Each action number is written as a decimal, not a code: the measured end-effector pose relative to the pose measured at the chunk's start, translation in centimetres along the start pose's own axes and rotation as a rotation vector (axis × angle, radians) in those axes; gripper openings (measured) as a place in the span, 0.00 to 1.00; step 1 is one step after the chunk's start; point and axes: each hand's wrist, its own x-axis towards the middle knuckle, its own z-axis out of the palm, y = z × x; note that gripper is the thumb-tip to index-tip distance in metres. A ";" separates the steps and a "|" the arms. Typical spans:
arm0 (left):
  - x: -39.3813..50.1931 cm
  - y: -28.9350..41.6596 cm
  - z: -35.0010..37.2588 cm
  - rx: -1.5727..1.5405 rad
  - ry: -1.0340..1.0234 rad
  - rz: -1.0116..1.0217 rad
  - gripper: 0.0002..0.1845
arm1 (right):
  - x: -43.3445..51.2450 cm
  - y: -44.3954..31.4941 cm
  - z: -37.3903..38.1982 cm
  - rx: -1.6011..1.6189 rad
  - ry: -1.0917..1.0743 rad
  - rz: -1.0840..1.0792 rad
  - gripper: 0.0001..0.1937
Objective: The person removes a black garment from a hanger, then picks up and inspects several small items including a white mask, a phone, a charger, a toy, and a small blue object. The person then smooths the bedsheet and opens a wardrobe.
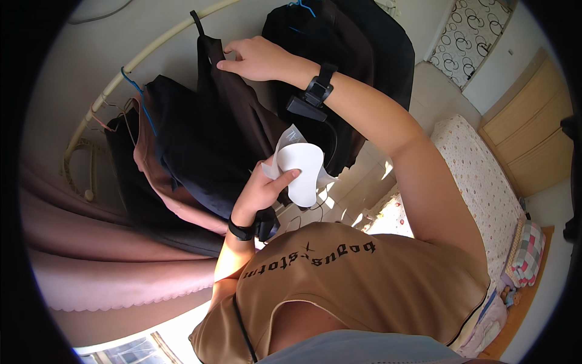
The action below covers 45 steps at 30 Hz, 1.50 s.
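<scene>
My left hand (pixel 268 189) holds a white hourglass-shaped pad (pixel 302 175), its thumb lying on the front face. Crumpled translucent paper (pixel 291 136) bearing writing sticks out behind the pad, in the same grip. Up at the hanging clothes is my right hand (pixel 254 57), thumb and forefinger spread apart. Its thumb tip meets the edge of a dark brown garment (pixel 236 98), just below a black strap (pixel 197 22) that loops up to the rail. The right hand's other fingers are partly hidden. Both wrists wear black straps with small devices.
A curved cream rail (pixel 150 50) carries several dark clothes (pixel 336 45) and a pink garment (pixel 141 150) on hangers. Pink curtain cloth (pixel 132 273) hangs at left. A bed (pixel 468 168) with patterned bedding stands at right, beside a wooden cabinet (pixel 532 136). Thin cables (pixel 295 223) hang near my body.
</scene>
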 end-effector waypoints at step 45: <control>18.9 -1.8 14.5 0.045 -0.294 -0.054 0.17 | -15.3 24.2 -14.6 -0.003 0.306 -0.303 0.25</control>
